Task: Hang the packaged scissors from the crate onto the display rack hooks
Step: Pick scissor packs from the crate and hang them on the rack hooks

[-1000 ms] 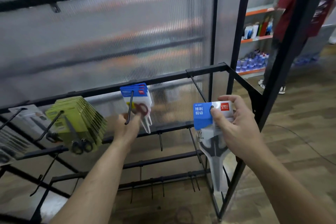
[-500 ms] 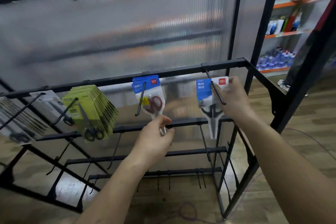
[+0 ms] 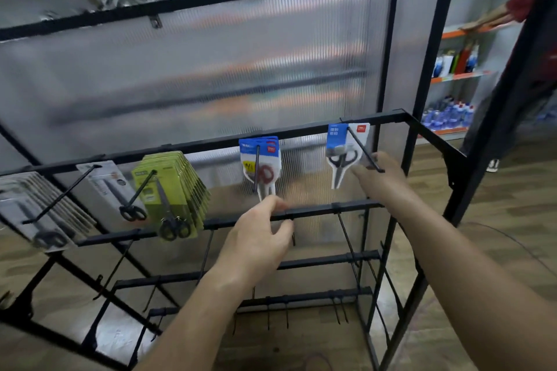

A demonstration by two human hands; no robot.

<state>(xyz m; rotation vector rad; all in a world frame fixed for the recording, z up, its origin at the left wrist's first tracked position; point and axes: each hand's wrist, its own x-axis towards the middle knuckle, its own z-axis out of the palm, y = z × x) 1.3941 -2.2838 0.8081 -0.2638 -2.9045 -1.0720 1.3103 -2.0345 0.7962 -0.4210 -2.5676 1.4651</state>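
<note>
A blue-and-white packaged pair of grey scissors [image 3: 343, 153] hangs far back on the right hook [image 3: 364, 150] of the black display rack [image 3: 301, 132]. My right hand [image 3: 378, 179] is beside the hook's tip, its extended fingertips at the package's lower right edge. Packaged red scissors [image 3: 261, 169] hang on the middle hook. Just under their tip hovers my left hand [image 3: 259, 235], fingers loosely curled in front of the second rail [image 3: 355, 205], holding nothing I can see. No crate is in view.
Green scissor packs [image 3: 173, 190] and grey packs [image 3: 36, 208] fill the hooks further left. Lower rails carry bare hooks [image 3: 346, 238]. A ribbed translucent panel backs the rack. At the right a person in red [image 3: 530, 6] stands by store shelves.
My right hand carried the grey-scissors package up onto the right hook and slid it to the back. My left hand let go of the red-scissors package and sank slightly below it.
</note>
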